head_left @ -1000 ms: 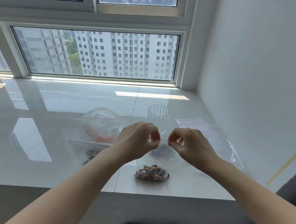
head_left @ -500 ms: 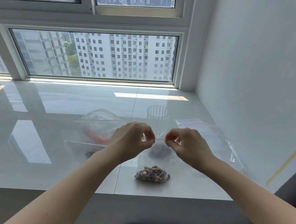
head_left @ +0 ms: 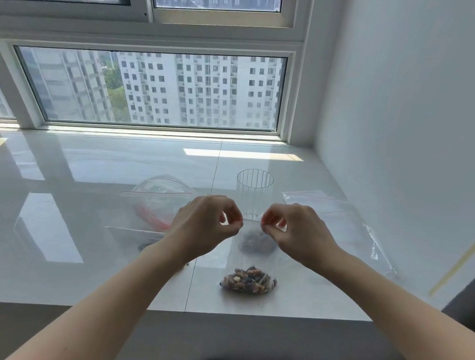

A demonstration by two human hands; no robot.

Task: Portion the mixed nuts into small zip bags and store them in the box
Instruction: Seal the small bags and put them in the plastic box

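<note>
Two hands meet at the centre of the head view, the only view there is. The left hand [head_left: 206, 229] and the right hand [head_left: 295, 232] each pinch one end of the top edge of a small zip bag [head_left: 251, 257], thumb against curled fingertips, with the strip stretched between them. The bag hangs down toward the white sill [head_left: 75, 265], and its load of mixed nuts [head_left: 249, 280] sits in the bottom, low at centre frame, at or just above the surface.

The likely trouble lies in the seal. It appears the zip is being pressed shut; if the two tracks are pinched out of line or the middle is skipped, a gap would stay, and nuts could spill once the bag is tipped for storing. A hard sideways pull could also slip the thin film out of a pinch. Just behind the hands stands a clear ribbed glass [head_left: 254, 192], which a careless lift could knock over.

Left of centre lies a larger open bag [head_left: 158, 195]; spare flat bags [head_left: 330, 210] lie at right. No box can be made out.

Compared with a second ago, the hands stand slightly farther apart, so more of the strip shows between them; the nuts have barely shifted.
</note>
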